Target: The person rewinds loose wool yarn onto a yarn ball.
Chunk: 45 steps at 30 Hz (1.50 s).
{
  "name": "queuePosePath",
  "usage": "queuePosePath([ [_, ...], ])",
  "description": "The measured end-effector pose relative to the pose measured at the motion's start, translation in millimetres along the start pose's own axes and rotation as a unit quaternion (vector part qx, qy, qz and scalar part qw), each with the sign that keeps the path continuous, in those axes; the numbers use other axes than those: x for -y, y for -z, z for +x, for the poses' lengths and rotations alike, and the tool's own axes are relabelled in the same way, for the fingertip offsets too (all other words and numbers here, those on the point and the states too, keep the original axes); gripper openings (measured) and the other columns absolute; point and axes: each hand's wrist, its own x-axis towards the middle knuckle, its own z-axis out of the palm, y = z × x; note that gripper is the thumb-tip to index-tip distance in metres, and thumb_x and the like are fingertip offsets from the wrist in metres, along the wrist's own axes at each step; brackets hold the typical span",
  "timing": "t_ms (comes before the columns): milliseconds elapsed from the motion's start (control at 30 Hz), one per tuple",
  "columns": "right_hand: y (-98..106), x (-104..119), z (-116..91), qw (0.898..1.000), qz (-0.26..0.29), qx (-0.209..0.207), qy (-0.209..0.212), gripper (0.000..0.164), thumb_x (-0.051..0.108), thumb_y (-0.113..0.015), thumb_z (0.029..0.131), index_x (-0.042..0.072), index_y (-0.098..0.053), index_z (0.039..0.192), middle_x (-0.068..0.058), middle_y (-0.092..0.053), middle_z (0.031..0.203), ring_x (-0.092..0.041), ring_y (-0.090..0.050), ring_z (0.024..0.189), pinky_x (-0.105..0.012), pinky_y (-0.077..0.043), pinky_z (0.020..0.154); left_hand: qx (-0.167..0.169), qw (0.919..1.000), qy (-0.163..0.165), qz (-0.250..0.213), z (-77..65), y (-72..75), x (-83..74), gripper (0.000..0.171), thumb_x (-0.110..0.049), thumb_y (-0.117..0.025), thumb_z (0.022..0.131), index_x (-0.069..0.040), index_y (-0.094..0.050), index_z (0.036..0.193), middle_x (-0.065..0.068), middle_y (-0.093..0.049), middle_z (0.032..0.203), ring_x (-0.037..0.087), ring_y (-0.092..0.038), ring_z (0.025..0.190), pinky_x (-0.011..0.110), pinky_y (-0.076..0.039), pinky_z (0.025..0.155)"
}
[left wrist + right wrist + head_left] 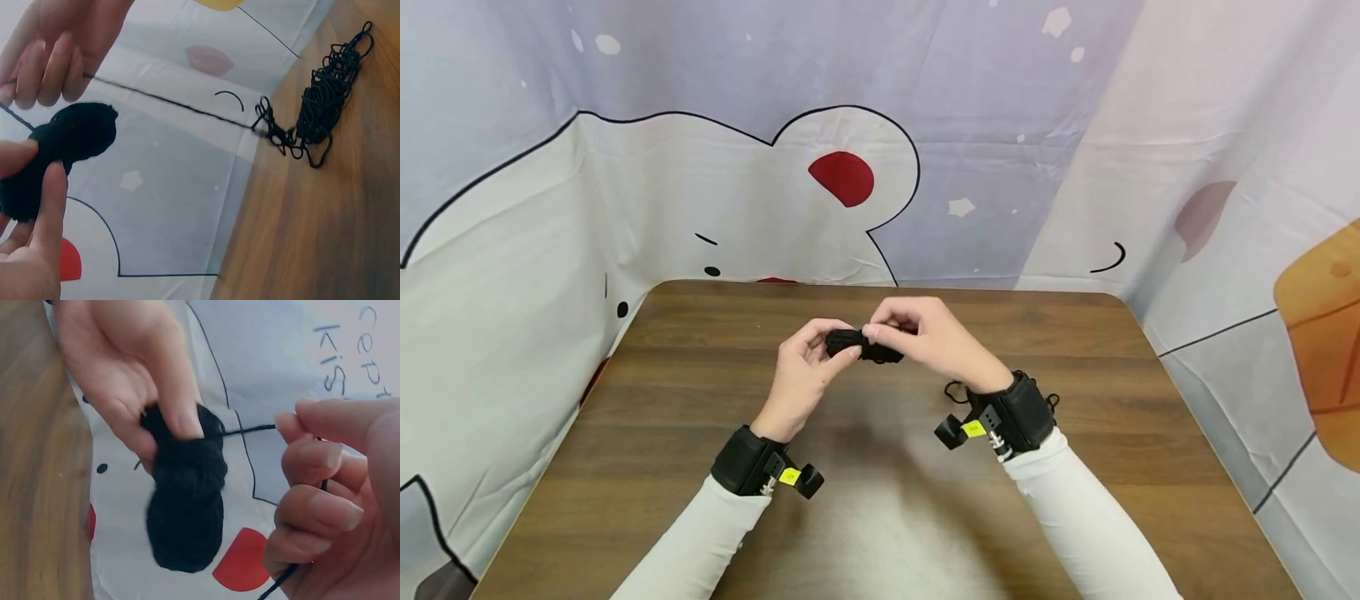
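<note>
A bundle of black yarn (pixel 186 532), wound tight around its middle, is held up above the table. My left hand (pixel 797 375) grips one end of it between thumb and fingers. A single yarn strand (pixel 251 429) runs from the bundle's middle to my right hand (pixel 938 337), which pinches it between thumb and forefinger. The same strand passes through the curled right fingers. In the left wrist view it stretches on to a loose, tangled heap of black yarn (pixel 326 97) lying on the table. The right forearm mostly hides that heap in the head view.
The brown wooden table (pixel 685 400) has rounded far corners. A printed cloth (pixel 985 100) hangs behind it and along both sides. Each wrist wears a black band with a small camera, the right band (pixel 1026 412) close to the loose loops.
</note>
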Motion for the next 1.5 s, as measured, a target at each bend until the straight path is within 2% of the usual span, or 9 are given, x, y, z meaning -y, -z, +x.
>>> queuePosePath([
  [267,7.3,-27.1,16.8,1.0,-0.004,-0.014,-0.028,0.015,0.028,-0.065,0.094,0.014,-0.069,0.091,0.0,-0.051,0.067,-0.011,-0.041,0.06,-0.023,-0.035,0.055,0.039,0.999,-0.004,-0.02,-2.7,-1.6,-2.7,0.034,-0.002,-0.073,0.084,0.002,-0.059,0.114,0.004,-0.064,0.107,0.012,-0.063,0.097,0.021,-0.055,0.084],
  [400,1.8,-50.8,14.9,0.997,0.044,0.01,-0.055,0.014,0.024,-0.062,0.095,0.012,-0.069,0.094,0.004,-0.06,0.072,-0.008,-0.051,0.063,-0.022,-0.043,0.06,0.048,0.9978,0.003,-0.045,-3.4,-2.2,-4.1,0.031,0.0,-0.071,0.084,0.001,-0.059,0.113,0.004,-0.065,0.106,0.013,-0.064,0.095,0.023,-0.056,0.083],
  [533,-8.8,-67.4,6.7,0.991,0.114,0.029,-0.066,0.014,0.016,-0.059,0.096,0.006,-0.068,0.098,0.003,-0.066,0.082,-0.009,-0.058,0.072,-0.024,-0.049,0.066,0.042,0.996,0.003,-0.08,-2.5,-2.7,-6.4,0.029,0.002,-0.07,0.085,-0.001,-0.059,0.112,0.006,-0.064,0.106,0.014,-0.063,0.095,0.025,-0.056,0.084],
  [700,-29.2,-73.6,-4.9,0.988,0.131,0.031,-0.076,0.018,0.008,-0.051,0.097,-0.003,-0.065,0.094,-0.001,-0.054,0.069,-0.009,-0.047,0.062,-0.021,-0.04,0.058,0.016,0.993,0.005,-0.117,-0.3,-1.7,-9.3,0.03,0.003,-0.067,0.087,0.002,-0.056,0.115,0.008,-0.059,0.109,0.017,-0.062,0.098,0.028,-0.057,0.086],
  [833,-44.4,-67.4,-15.4,0.991,0.101,0.049,-0.067,0.025,0.011,-0.046,0.102,-0.001,-0.068,0.098,-0.001,-0.049,0.065,-0.009,-0.043,0.057,-0.02,-0.039,0.056,-0.018,0.9941,0.004,-0.107,1.5,-0.1,-6.9,0.035,0.001,-0.068,0.087,0.005,-0.054,0.118,0.008,-0.06,0.11,0.018,-0.062,0.099,0.03,-0.057,0.088],
  [967,-50.3,-52.4,-25.4,0.996,0.037,0.073,-0.041,0.026,0.022,-0.048,0.103,0.011,-0.07,0.095,0.002,-0.047,0.064,-0.008,-0.043,0.056,-0.02,-0.039,0.057,-0.042,0.9978,-0.013,-0.048,2.2,1.0,-2.4,0.037,-0.004,-0.072,0.085,0.004,-0.056,0.118,0.008,-0.062,0.108,0.018,-0.064,0.098,0.027,-0.057,0.088],
  [1100,-43.5,-32.3,-28.0,0.998,-0.023,0.064,-0.02,0.021,0.029,-0.052,0.101,0.021,-0.069,0.091,0.007,-0.048,0.065,-0.006,-0.043,0.056,-0.019,-0.038,0.055,-0.056,0.9983,-0.018,-0.002,1.5,2.3,0.3,0.04,-0.008,-0.075,0.084,0.005,-0.057,0.118,0.008,-0.062,0.107,0.018,-0.063,0.1,0.022,-0.055,0.087],
  [1267,-23.8,-9.7,-19.9,0.998,-0.064,0.022,0.015,0.013,0.027,-0.063,0.094,0.021,-0.066,0.084,0.009,-0.051,0.067,-0.005,-0.041,0.057,-0.019,-0.035,0.053,-0.04,0.9989,0.001,0.027,0.4,3.7,1.7,0.04,-0.01,-0.074,0.085,0.004,-0.057,0.119,0.009,-0.062,0.111,0.018,-0.063,0.104,0.02,-0.055,0.086],
  [1500,1.6,5.6,-0.5,0.998,-0.058,0.0,0.026,0.007,0.022,-0.068,0.091,0.019,-0.07,0.085,0.004,-0.061,0.069,-0.007,-0.048,0.06,-0.021,-0.039,0.055,0.02,0.9996,-0.005,0.021,-2.5,1.8,-0.7,0.034,-0.004,-0.074,0.084,-0.001,-0.06,0.114,0.007,-0.062,0.112,0.014,-0.063,0.104,0.021,-0.055,0.086],
])
